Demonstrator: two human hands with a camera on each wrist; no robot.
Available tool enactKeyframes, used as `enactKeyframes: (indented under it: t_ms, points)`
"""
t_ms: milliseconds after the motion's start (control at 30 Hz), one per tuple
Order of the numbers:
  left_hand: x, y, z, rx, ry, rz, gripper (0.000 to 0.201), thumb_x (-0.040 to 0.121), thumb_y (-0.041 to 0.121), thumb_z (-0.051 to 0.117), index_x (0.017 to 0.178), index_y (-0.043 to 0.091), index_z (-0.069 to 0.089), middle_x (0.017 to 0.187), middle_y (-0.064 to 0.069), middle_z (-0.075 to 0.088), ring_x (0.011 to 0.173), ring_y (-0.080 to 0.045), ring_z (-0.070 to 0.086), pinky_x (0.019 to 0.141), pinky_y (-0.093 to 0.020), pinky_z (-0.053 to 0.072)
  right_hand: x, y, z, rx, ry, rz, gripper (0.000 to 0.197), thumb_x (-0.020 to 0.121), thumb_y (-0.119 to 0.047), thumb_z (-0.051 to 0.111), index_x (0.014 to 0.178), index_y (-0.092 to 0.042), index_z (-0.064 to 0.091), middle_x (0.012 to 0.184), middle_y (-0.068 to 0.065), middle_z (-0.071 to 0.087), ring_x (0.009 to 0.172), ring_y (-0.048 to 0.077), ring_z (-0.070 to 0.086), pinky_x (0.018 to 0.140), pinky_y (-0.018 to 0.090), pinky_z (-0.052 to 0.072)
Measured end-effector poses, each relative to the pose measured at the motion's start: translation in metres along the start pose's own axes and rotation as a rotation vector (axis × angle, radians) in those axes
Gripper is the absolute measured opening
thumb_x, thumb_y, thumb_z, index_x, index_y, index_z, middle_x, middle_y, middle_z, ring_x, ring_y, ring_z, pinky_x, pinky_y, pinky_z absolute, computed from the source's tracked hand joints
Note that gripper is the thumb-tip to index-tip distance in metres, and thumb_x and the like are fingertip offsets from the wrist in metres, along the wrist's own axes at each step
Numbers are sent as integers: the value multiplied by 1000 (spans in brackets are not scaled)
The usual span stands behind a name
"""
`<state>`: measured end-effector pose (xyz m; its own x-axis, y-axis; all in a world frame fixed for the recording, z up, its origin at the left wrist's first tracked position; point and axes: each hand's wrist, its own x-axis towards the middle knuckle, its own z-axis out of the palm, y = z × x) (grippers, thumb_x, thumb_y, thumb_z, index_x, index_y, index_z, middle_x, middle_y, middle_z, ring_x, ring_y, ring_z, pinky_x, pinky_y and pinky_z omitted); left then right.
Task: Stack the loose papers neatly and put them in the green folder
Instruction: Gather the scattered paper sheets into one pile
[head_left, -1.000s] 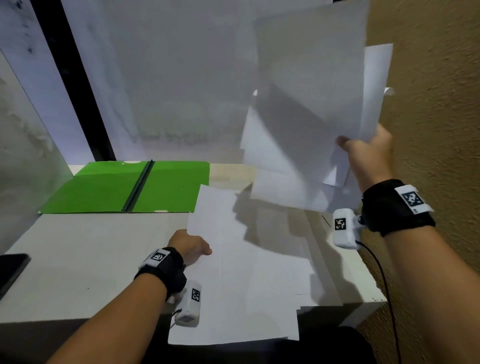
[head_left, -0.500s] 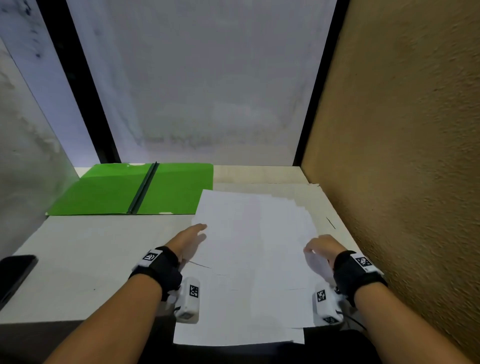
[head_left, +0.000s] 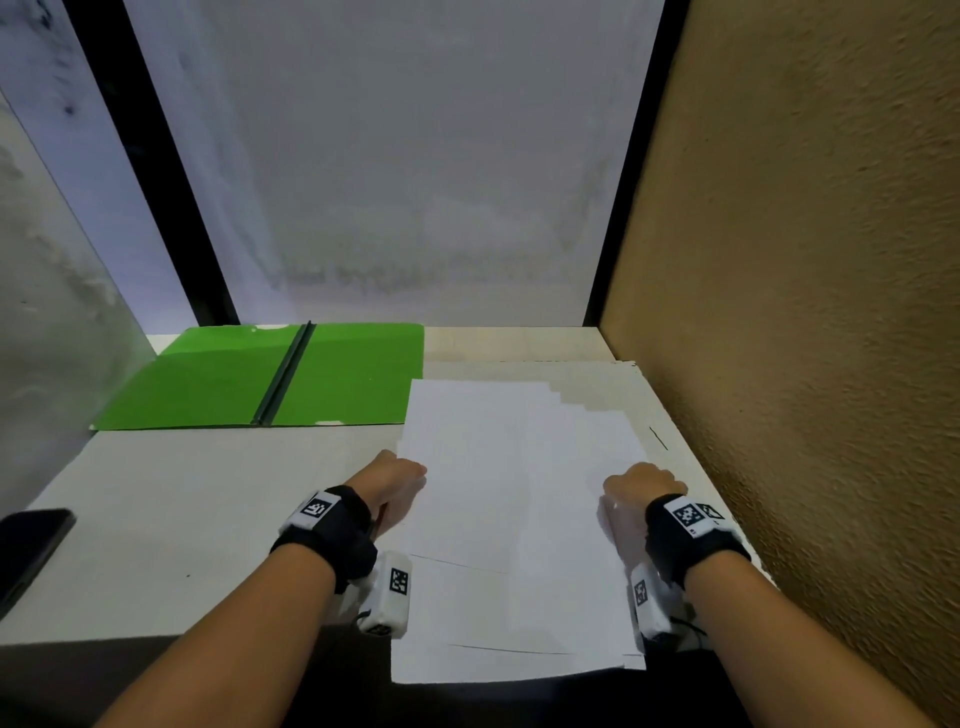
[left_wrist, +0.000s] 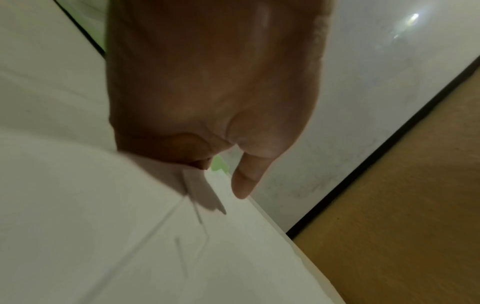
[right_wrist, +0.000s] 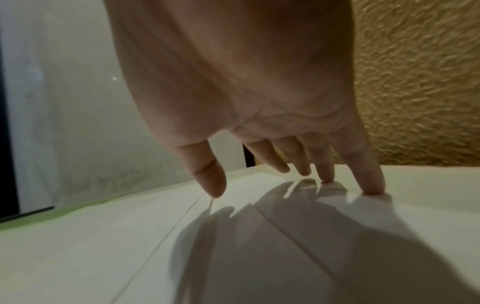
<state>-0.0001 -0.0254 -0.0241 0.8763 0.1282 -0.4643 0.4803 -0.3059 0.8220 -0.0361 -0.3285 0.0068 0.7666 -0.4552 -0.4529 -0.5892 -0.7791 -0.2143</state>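
A loose pile of white papers (head_left: 519, 519) lies on the table's right half, its sheets fanned out of line and its near end hanging over the front edge. The green folder (head_left: 234, 384) lies open and flat at the back left, just touching the pile's far left corner. My left hand (head_left: 397, 480) is at the pile's left edge. In the left wrist view its fingers are tucked under a lifted sheet (left_wrist: 78, 185), and the thumb (left_wrist: 244, 185) hovers over the top. My right hand (head_left: 644, 480) is at the right edge, its straight fingertips (right_wrist: 371, 185) pressing down.
A dark phone (head_left: 31, 551) lies at the table's left front corner. A rough brown wall (head_left: 805, 312) stands close along the right side, and a pale panel (head_left: 389, 182) closes the back. Bare tabletop (head_left: 182, 519) stretches left of the pile.
A second ago my right hand held a bunch of sheets in the air; they now lie on the pile. The right hand came down to the right edge, and the left fingers curled under the left edge.
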Motion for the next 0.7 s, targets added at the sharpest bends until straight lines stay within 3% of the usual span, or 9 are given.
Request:
enactKeyframes:
  t_ms: [100,167,233,333,400,433,500,567,700]
  points:
    - [-7,1,13,-66,-32,-12,54,98,2,53,146,-6,29,113,-12,47,97,-24,50,83,-29,41,-2,-4,1,-36,-35,-37,35,88,-30,49,112,-11,66,119,10,65,114,32,57,99,37,37]
    - [-12,4,21,-116,-59,-1,56,95,-4,54,146,-4,30,109,-11,51,93,-25,54,80,-27,46,-5,-10,0,-3,-38,-64,25,88,-25,49,102,-11,64,100,7,65,105,31,57,102,37,39]
    - [-19,8,25,-177,-79,-33,60,97,0,53,149,0,24,128,-8,48,109,-24,53,84,-24,41,-6,-13,-1,97,-45,-72,25,91,-24,50,106,-7,59,87,4,58,103,31,57,104,38,42]
    - [-17,12,27,-174,-96,-39,73,97,8,58,156,4,16,158,-15,30,142,-29,36,97,-28,32,-6,-14,-4,314,-105,-69,48,94,-25,56,134,-1,48,113,12,58,113,33,55,92,36,46]
    - [-15,14,25,-153,-112,-93,69,95,12,60,153,4,24,158,-15,33,142,-31,38,101,-33,34,-4,-12,-7,397,-123,-64,61,95,-26,58,146,1,38,140,19,50,126,35,51,89,36,43]
    - [-15,16,24,-156,-125,-123,62,94,13,60,148,2,32,154,-16,40,138,-31,43,99,-34,35,0,-10,-8,430,-121,-62,63,95,-26,59,148,1,37,140,19,50,125,36,51,88,36,43]
    - [-15,17,23,-117,-102,-127,45,95,13,58,135,-3,47,144,-20,51,124,-32,52,95,-34,37,5,-4,-8,497,-131,-44,60,94,-25,60,144,1,40,110,14,56,97,31,56,76,34,44]
    - [-14,19,24,-58,-58,-99,39,96,11,56,130,-7,52,139,-22,54,113,-33,53,96,-35,42,7,2,-9,487,-107,-22,45,93,-25,58,130,-2,48,78,4,45,69,23,47,59,30,38]
    - [-20,29,26,42,-136,-112,50,100,12,49,145,-7,38,157,-22,34,145,-38,33,113,-38,33,3,6,-5,387,-72,-25,30,93,-24,56,113,-3,49,92,10,57,86,29,58,71,32,47]
